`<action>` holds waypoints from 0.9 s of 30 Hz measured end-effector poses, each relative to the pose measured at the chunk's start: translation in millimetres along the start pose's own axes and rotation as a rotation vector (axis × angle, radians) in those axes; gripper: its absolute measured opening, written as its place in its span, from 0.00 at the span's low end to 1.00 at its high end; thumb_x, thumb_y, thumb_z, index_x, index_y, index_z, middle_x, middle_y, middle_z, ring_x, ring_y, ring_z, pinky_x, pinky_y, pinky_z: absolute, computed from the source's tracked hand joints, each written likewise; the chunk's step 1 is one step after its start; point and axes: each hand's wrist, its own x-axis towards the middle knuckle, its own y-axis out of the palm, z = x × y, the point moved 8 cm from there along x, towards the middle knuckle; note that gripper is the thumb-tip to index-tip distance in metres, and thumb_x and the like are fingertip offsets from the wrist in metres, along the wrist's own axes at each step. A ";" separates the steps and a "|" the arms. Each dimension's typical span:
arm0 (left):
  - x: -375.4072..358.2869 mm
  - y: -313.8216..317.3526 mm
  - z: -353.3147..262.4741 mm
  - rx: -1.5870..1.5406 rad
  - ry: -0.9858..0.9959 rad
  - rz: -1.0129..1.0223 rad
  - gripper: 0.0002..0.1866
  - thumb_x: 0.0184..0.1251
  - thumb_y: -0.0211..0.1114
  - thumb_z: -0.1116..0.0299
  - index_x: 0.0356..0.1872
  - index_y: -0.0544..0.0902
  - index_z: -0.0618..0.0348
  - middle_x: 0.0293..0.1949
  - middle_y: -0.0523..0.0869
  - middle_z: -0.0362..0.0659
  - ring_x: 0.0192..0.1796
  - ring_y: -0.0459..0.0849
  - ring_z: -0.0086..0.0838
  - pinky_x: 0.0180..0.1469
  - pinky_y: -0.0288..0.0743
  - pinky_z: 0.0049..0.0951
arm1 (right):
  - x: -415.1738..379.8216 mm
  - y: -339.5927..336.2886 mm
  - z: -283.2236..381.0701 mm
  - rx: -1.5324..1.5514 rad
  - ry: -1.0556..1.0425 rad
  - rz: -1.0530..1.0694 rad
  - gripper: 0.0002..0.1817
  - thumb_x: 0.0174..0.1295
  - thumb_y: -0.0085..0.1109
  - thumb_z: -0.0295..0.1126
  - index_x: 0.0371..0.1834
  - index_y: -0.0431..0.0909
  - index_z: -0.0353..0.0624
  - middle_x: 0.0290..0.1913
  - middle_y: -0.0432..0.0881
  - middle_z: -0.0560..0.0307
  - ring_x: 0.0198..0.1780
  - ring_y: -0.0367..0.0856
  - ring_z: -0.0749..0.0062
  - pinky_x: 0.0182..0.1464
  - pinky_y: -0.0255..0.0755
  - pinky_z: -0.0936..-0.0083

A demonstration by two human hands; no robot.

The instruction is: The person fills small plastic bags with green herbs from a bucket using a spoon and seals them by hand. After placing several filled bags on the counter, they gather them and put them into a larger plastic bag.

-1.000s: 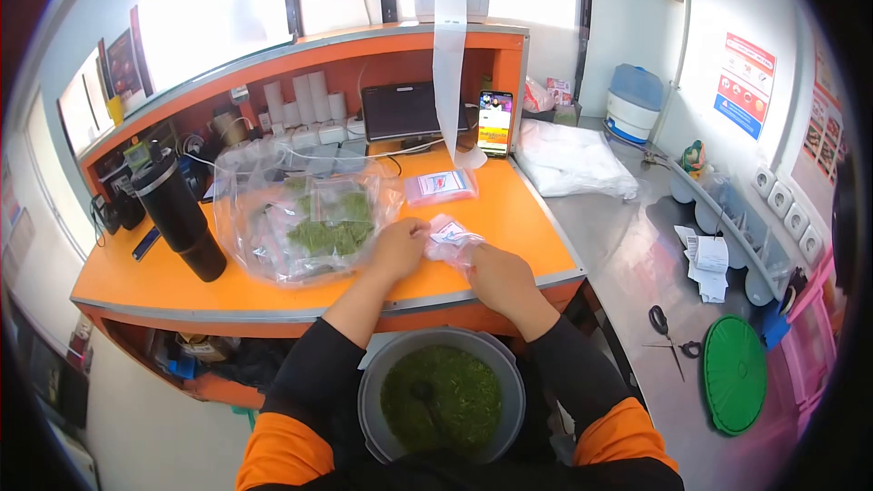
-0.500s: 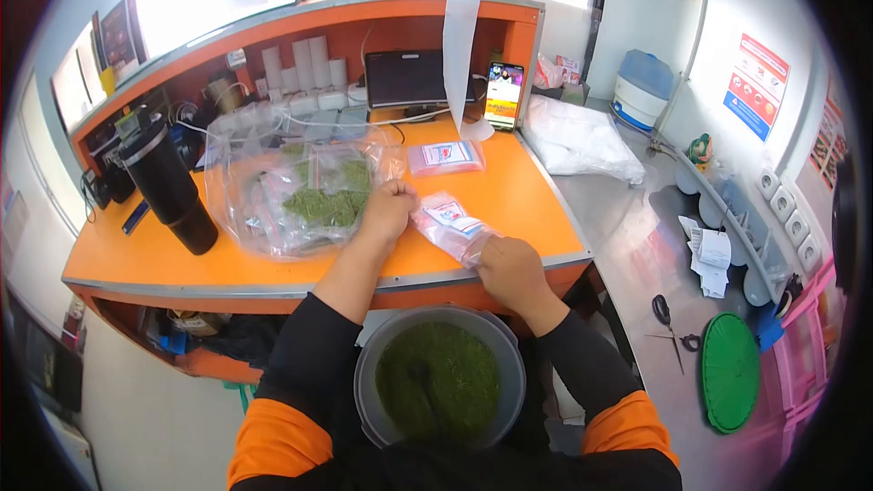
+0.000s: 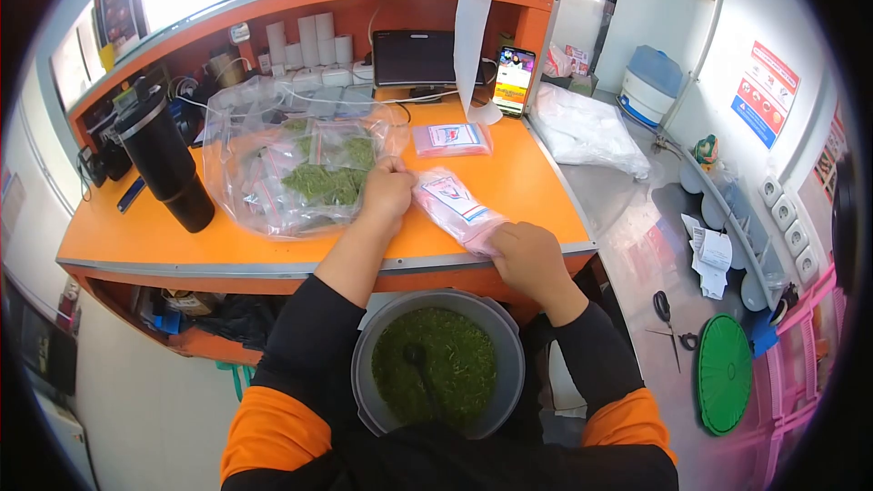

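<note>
A stack of clear pink-edged zip bags with a printed label (image 3: 455, 205) lies slantwise above the orange desk (image 3: 355, 256). My right hand (image 3: 529, 259) is closed on its lower right end. At its upper left end is my left hand (image 3: 389, 189), fingers pinched at the bag edge; the fingertips are partly hidden. Just left of that hand sits a large clear plastic bag (image 3: 238, 173) holding small packets of green shredded leaves (image 3: 327, 184). Another labelled bag stack (image 3: 452, 138) lies behind. Below the desk edge, a grey bucket (image 3: 515, 355) holds green leaves and a dark spoon (image 3: 416, 355).
A black tumbler (image 3: 165, 159) stands at the left. A monitor (image 3: 418, 59) and a lit phone (image 3: 514, 80) are at the back. On the metal counter to the right lie scissors (image 3: 668, 323), a green lid (image 3: 725, 375), paper slips (image 3: 709, 255) and a white plastic bundle (image 3: 587, 132).
The held bag stack now looks flatter and wider, its label more exposed. My right hand has shifted slightly right. The whole view has tilted a little, and the spoon shows more clearly.
</note>
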 end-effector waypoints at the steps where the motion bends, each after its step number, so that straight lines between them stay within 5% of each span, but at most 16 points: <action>1: -0.2 -2.2 -1.6 0.056 0.021 -0.032 0.08 0.53 0.57 0.83 0.25 0.71 0.55 0.22 0.74 0.36 0.22 0.72 0.21 0.22 0.64 0.23 | -3.2 -2.1 2.2 -0.011 -0.008 -0.018 0.07 0.43 0.59 0.26 0.29 0.78 0.46 0.29 0.79 0.55 0.31 0.77 0.56 0.33 0.72 0.64; 5: -7.6 -3.8 -15.7 0.136 -0.014 -0.067 0.07 0.57 0.58 0.79 0.27 0.71 0.54 0.24 0.72 0.35 0.23 0.70 0.21 0.25 0.64 0.21 | -9.2 -9.5 8.0 -0.054 -0.025 -0.107 0.06 0.43 0.58 0.25 0.27 0.76 0.46 0.27 0.77 0.57 0.31 0.77 0.60 0.32 0.72 0.66; 8: 5.2 -1.2 0.6 0.293 0.001 0.027 0.05 0.57 0.61 0.74 0.35 0.76 0.59 0.31 0.80 0.43 0.31 0.79 0.28 0.33 0.72 0.25 | -6.4 -10.3 9.1 -0.038 0.003 -0.219 0.07 0.44 0.57 0.25 0.29 0.76 0.45 0.28 0.77 0.55 0.32 0.77 0.61 0.33 0.72 0.67; 11: -14.2 8.7 -31.6 0.699 0.297 -0.040 0.20 0.56 0.65 0.67 0.49 0.75 0.63 0.46 0.80 0.57 0.49 0.80 0.45 0.50 0.74 0.37 | -2.7 -14.4 7.4 0.126 0.051 -0.195 0.10 0.46 0.57 0.26 0.34 0.78 0.44 0.29 0.78 0.53 0.33 0.78 0.60 0.35 0.73 0.66; 14: -53.6 29.2 -53.2 0.983 0.558 -0.007 0.29 0.54 0.68 0.64 0.57 0.71 0.64 0.62 0.65 0.64 0.63 0.67 0.55 0.63 0.62 0.43 | -5.0 -8.1 -1.0 0.149 0.056 -0.088 0.10 0.49 0.58 0.26 0.36 0.79 0.43 0.29 0.79 0.51 0.34 0.78 0.57 0.37 0.73 0.64; 17: -83.1 34.7 -62.6 0.956 0.647 0.095 0.30 0.52 0.69 0.64 0.57 0.71 0.62 0.65 0.60 0.62 0.65 0.63 0.56 0.65 0.60 0.44 | -8.3 -3.1 -7.9 0.042 0.049 -0.069 0.08 0.49 0.59 0.27 0.35 0.79 0.43 0.28 0.79 0.51 0.33 0.78 0.56 0.36 0.72 0.63; 20: -115.2 37.4 -81.6 0.837 0.871 0.142 0.27 0.51 0.69 0.65 0.54 0.73 0.60 0.61 0.66 0.60 0.63 0.66 0.54 0.63 0.62 0.45 | -3.9 -1.8 -12.1 -0.003 0.096 -0.133 0.06 0.49 0.61 0.28 0.32 0.79 0.44 0.27 0.78 0.53 0.32 0.77 0.57 0.35 0.71 0.64; 24: -141.6 42.7 -85.5 0.747 0.871 0.253 0.24 0.50 0.69 0.66 0.50 0.76 0.57 0.57 0.71 0.55 0.62 0.67 0.51 0.61 0.64 0.46 | -0.4 4.9 -12.7 -0.030 0.203 -0.131 0.06 0.49 0.59 0.29 0.31 0.79 0.46 0.30 0.79 0.56 0.33 0.78 0.60 0.34 0.73 0.66; 27: -161.9 53.7 -75.8 0.845 0.918 0.386 0.24 0.48 0.70 0.65 0.49 0.77 0.56 0.55 0.73 0.50 0.62 0.67 0.49 0.60 0.64 0.46 | -3.3 -6.4 6.8 0.030 0.018 -0.285 0.10 0.49 0.60 0.29 0.37 0.81 0.47 0.33 0.78 0.56 0.32 0.77 0.62 0.34 0.72 0.68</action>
